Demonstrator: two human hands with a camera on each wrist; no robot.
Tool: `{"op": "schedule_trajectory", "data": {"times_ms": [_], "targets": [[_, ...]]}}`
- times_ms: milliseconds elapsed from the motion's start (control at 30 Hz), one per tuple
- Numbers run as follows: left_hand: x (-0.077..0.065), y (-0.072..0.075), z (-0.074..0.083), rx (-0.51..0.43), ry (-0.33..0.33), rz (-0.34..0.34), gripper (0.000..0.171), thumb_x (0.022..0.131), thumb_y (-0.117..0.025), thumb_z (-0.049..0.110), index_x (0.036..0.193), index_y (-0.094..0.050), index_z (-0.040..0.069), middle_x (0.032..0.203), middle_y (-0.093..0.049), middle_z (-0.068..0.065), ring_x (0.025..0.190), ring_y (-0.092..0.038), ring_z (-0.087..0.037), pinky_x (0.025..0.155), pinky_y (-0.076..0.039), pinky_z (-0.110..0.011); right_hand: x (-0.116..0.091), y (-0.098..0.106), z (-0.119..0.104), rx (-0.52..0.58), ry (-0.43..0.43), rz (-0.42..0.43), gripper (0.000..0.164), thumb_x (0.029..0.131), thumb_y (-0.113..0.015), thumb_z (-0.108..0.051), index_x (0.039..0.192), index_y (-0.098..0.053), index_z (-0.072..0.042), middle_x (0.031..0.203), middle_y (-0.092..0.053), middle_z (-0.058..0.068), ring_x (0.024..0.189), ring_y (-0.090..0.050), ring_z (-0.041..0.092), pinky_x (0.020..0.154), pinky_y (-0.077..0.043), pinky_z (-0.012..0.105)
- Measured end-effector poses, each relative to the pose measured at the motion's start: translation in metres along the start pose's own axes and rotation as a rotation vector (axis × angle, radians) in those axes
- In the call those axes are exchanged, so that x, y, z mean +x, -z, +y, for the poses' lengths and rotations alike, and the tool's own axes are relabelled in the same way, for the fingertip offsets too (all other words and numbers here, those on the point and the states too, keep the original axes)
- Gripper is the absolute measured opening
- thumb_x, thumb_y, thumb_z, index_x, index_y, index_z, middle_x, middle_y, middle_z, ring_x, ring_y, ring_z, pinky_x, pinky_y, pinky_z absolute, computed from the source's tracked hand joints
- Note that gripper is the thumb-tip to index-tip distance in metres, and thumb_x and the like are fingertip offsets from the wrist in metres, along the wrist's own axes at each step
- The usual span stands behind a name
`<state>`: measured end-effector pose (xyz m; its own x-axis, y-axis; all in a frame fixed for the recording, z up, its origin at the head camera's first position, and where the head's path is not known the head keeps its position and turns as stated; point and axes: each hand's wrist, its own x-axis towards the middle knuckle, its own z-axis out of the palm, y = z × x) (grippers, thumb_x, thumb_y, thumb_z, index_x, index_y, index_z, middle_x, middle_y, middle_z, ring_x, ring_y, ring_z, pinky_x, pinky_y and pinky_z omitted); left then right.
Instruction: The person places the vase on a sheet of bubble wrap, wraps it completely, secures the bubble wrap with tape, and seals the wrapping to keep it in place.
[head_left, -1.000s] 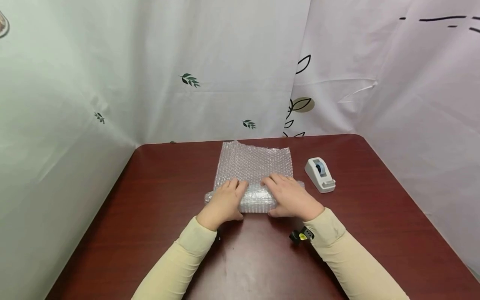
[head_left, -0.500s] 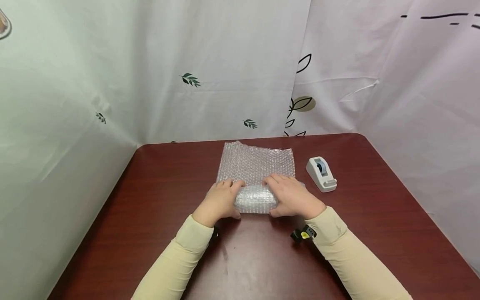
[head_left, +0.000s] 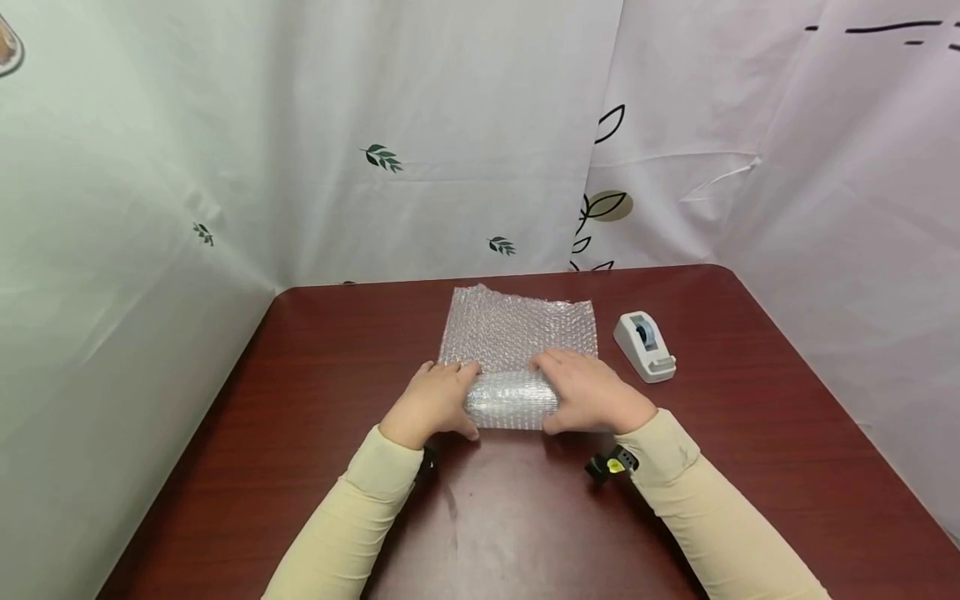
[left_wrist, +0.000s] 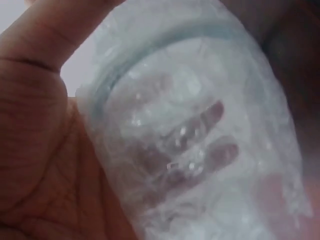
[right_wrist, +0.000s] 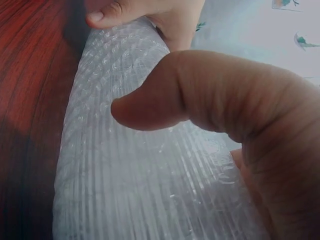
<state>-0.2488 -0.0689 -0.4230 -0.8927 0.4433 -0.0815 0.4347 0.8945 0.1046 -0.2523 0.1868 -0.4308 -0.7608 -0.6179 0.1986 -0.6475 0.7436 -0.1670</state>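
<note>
A bundle of clear bubble wrap (head_left: 512,398) lies crosswise on the table, rolled round a see-through cylinder with fine ribs. At its left end my left hand (head_left: 429,404) grips it, thumb on the near side and fingers over the top. My right hand (head_left: 592,392) holds the right end in the same way. Behind the roll, the loose bubble wrap sheet (head_left: 521,329) lies flat. The left wrist view shows a round rim (left_wrist: 165,37) through the wrap, with fingers blurred behind it. In the right wrist view my right thumb (right_wrist: 150,102) extends over the ribbed side.
A white tape dispenser (head_left: 645,347) with a blue roll stands to the right of the sheet. The dark red table (head_left: 337,333) ends at a white patterned curtain (head_left: 450,125) behind and at both sides.
My left hand has slid slightly left and now covers the roll's left end, which stuck out past it before. The right hand keeps its hold. The view has shifted a little.
</note>
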Motion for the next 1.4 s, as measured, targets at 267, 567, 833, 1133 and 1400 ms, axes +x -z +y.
{"op": "schedule_trajectory", "data": {"times_ms": [267, 567, 833, 1133, 1400], "targets": [[-0.005, 0.008, 0.003, 0.046, 0.036, -0.003, 0.102, 0.055, -0.098, 0.045, 0.140, -0.053, 0.013, 0.134, -0.058, -0.019, 0.129, -0.048, -0.041, 0.117, -0.022, -0.059, -0.001, 0.003, 0.002, 0.039, -0.010, -0.025, 0.071, 0.057, -0.080, -0.036, 0.120, -0.059, -0.014, 0.108, -0.062, -0.003, 0.098, -0.061, 0.017, 0.081, -0.052, 0.043], [-0.007, 0.001, 0.021, 0.059, -0.141, 0.106, 0.118, 0.056, -0.098, 0.046, 0.154, -0.038, 0.019, 0.131, -0.054, -0.016, 0.125, -0.050, -0.040, 0.111, -0.035, -0.057, 0.000, 0.006, 0.001, 0.060, -0.020, -0.049, 0.068, 0.057, -0.081, -0.038, 0.116, -0.060, -0.013, 0.102, -0.062, -0.002, 0.090, -0.060, 0.016, 0.077, -0.052, 0.039], [-0.001, -0.007, 0.017, 0.065, -0.127, 0.097, 0.099, 0.058, -0.098, 0.040, 0.142, -0.049, 0.022, 0.119, -0.063, -0.009, 0.109, -0.062, -0.032, 0.085, -0.054, -0.050, -0.001, 0.007, 0.002, 0.080, -0.012, -0.047, 0.064, 0.056, -0.080, -0.037, 0.113, -0.059, -0.016, 0.098, -0.061, -0.006, 0.087, -0.058, 0.013, 0.074, -0.050, 0.037], [0.005, -0.007, 0.008, -0.009, -0.147, 0.028, 0.084, 0.063, -0.095, 0.036, 0.133, -0.054, 0.015, 0.126, -0.064, -0.007, 0.116, -0.061, -0.031, 0.090, -0.052, -0.048, -0.009, 0.018, 0.010, 0.141, -0.002, -0.078, 0.081, 0.067, -0.087, -0.038, 0.135, -0.056, -0.008, 0.126, -0.064, 0.006, 0.115, -0.061, 0.024, 0.098, -0.048, 0.045], [0.005, -0.006, 0.005, -0.077, -0.178, 0.002, 0.075, 0.064, -0.094, 0.034, 0.127, -0.057, 0.013, 0.120, -0.067, -0.005, 0.111, -0.064, -0.027, 0.093, -0.051, -0.044, -0.019, 0.034, 0.015, 0.164, -0.014, -0.083, 0.083, 0.067, -0.090, -0.032, 0.138, -0.056, -0.006, 0.134, -0.061, 0.006, 0.126, -0.056, 0.029, 0.106, -0.043, 0.047]]}}
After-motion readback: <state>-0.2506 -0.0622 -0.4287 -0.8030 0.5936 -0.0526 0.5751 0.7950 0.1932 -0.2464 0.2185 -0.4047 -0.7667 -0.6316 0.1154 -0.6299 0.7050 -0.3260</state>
